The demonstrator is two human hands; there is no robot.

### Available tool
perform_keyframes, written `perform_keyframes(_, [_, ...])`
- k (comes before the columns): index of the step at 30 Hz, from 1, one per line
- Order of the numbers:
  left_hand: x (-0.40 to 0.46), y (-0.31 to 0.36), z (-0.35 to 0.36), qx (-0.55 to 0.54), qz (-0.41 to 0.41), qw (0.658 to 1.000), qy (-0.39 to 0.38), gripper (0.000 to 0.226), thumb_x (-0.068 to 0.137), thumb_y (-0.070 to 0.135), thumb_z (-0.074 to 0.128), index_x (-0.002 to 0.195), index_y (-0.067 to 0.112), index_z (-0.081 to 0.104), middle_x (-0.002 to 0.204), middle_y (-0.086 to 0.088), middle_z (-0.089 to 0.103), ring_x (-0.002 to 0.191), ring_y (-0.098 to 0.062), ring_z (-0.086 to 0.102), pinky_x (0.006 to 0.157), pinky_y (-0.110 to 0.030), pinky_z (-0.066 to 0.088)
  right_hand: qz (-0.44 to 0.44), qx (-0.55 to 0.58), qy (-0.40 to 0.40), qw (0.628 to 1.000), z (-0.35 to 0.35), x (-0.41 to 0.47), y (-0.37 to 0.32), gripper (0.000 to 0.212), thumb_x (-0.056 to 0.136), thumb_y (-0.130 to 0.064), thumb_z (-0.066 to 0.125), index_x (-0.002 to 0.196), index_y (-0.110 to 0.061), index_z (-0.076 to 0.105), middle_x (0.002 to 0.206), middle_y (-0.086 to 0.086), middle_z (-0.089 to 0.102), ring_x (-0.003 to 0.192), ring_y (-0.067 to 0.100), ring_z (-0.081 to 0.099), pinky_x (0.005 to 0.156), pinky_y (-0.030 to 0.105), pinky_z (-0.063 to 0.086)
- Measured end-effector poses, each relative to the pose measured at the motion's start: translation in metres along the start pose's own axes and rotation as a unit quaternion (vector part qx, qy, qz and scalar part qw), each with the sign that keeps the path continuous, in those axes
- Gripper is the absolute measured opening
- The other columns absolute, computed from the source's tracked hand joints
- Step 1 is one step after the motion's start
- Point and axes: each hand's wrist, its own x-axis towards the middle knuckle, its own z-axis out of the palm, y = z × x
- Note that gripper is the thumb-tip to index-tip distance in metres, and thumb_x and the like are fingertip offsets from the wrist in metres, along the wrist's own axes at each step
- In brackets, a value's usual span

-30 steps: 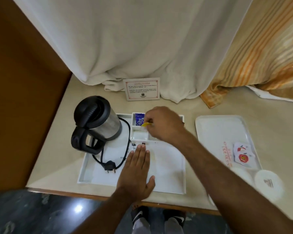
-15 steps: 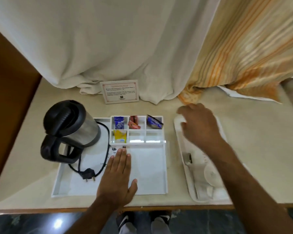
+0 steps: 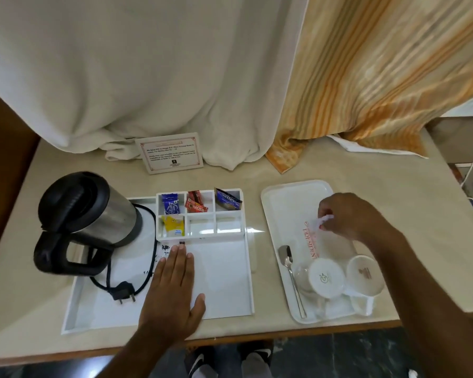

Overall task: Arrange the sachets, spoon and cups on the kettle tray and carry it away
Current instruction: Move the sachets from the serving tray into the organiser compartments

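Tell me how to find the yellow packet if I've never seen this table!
Find the big black and silver kettle on the white kettle tray. Right beside it sits a block of six little compartments. The yellow sachet lies in the front row, nearest the kettle, the only yellow one; the blue and red ones sit in the back row.

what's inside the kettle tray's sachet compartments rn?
Back row: blue sachet, red sachets, dark blue sachet. Front row: yellow sachet at left, other two empty. Anything beneath the sachets is hidden.
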Motion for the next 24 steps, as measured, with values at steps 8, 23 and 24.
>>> perform_keyframes(8, [0.0, 0.005, -0.002, -0.022, -0.001, 1.0, 0.001, 0.089, 0.089, 0.051, 0.043, 0.155, 0.004, 0.006, 0.164, -0.02, 0.003, 0.152, -0.033, -0.001, 0.119, -0.051, 0.01, -0.215, 0.113, 0.17, 0.955, -0.014, -0.009, -0.152, 0.011, 0.075, -0.035, 0.07, 0.082, -0.027, 0.07, 0.078, -0.006, 0.067, 0.075, 0.014, 0.056, 0.061, 0.03, 0.044])
perform_keyframes(23, [0.001, 0.006, -0.003, -0.024, -0.012, 1.0, -0.005, 0.091, 0.086, 0.052, 0.045, 0.154, 0.003, 0.011, 0.163, -0.02, 0.007, 0.152, -0.033, 0.001, 0.118, -0.05, 0.01, -0.248, -0.006, 0.126, 0.96, 0.047, 0.015, -0.23, 0.033, 0.082, -0.019, 0.068, 0.114, -0.017, 0.059, 0.112, 0.006, 0.059, 0.102, 0.026, 0.058, 0.072, 0.038, 0.05])
perform_keyframes(24, [0.001, 0.006, -0.003, -0.024, -0.01, 1.0, -0.005, 0.09, 0.086, 0.052, 0.045, 0.154, 0.003, 0.011, 0.163, -0.02, 0.007, 0.152, -0.033, 0.0, 0.118, -0.05, 0.011, -0.236, 0.046, 0.158, 0.958, 0.041, 0.01, -0.221, 0.029, 0.082, -0.022, 0.067, 0.109, -0.018, 0.06, 0.108, 0.004, 0.059, 0.099, 0.024, 0.057, 0.071, 0.036, 0.048])
